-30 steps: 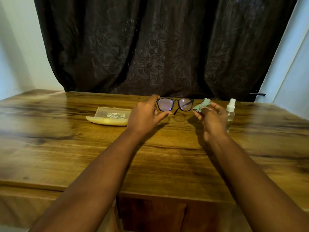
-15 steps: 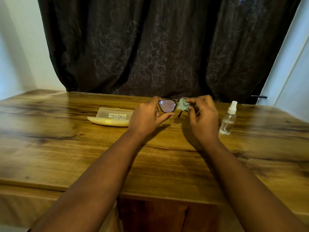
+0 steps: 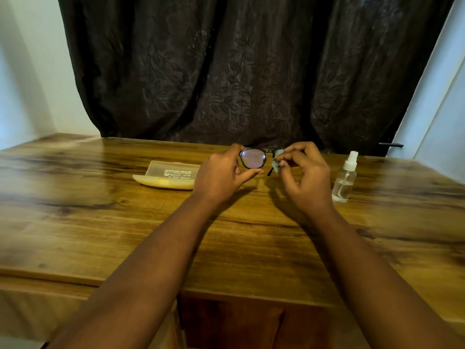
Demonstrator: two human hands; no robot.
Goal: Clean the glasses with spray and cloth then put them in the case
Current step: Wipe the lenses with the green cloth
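A: What has the left hand [image 3: 221,177] got?
B: It is closed on the left end of the black-framed glasses [image 3: 253,158], thumb under the rim and fingers over the top, holding them up above the wooden table [image 3: 125,222].
A: And the right hand [image 3: 305,177]?
B: Thumb and forefinger are pinched together on a small pale green cloth [image 3: 277,161], pressed against the lens on its side of the frame. The other fingers curl loosely. That lens is hidden behind the cloth and fingers.
A: Where is the spray?
B: The clear spray bottle [image 3: 345,178] stands upright just right of the right hand, not touching it.
A: The case?
B: The yellowish glasses case [image 3: 167,175] lies open on the table just left of the left hand.
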